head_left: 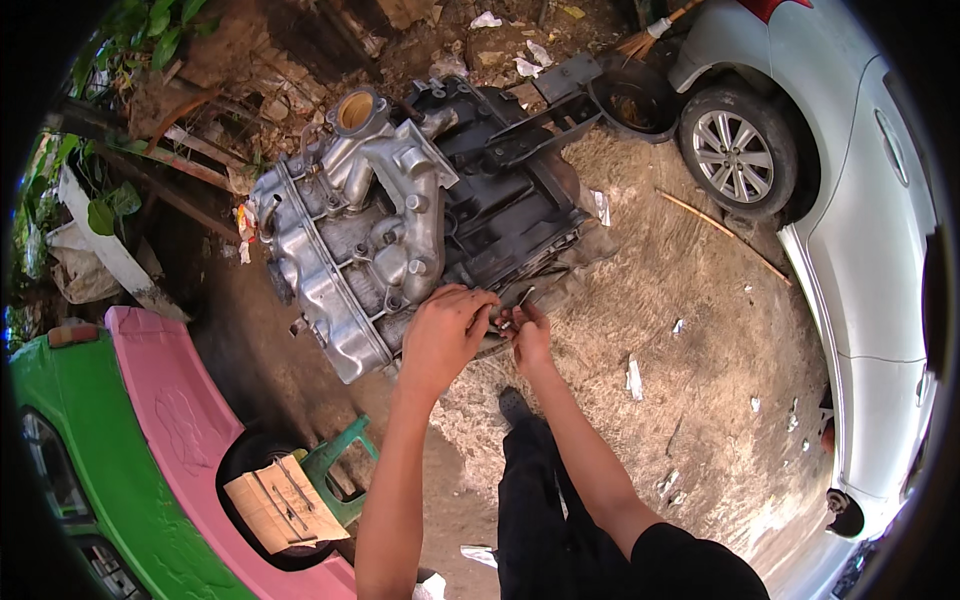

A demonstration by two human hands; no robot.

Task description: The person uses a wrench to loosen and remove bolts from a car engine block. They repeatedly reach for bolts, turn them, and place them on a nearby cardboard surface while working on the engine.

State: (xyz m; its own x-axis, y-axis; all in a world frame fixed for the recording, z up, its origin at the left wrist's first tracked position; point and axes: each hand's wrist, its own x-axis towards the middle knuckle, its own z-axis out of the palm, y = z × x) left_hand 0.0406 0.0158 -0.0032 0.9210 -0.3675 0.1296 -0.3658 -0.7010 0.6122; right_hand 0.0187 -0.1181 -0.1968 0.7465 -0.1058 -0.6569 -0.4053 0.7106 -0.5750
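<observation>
An engine, silver metal on the left with darker black parts at the right, lies on the ground before me. My left hand is at its lower edge, fingers curled down, with whatever they grip hidden. Just to its right, my right hand has its fingers closed on a small, thin metal piece, possibly a tool, beside the engine's lower right corner. The two hands are close together; exactly what their fingertips touch is hard to make out.
A silver car stands right, a green-and-pink vehicle lower left. A green stool and cardboard with metal rods sit nearby. A black bucket, broom, stick, rubble and plants edge the concrete ground.
</observation>
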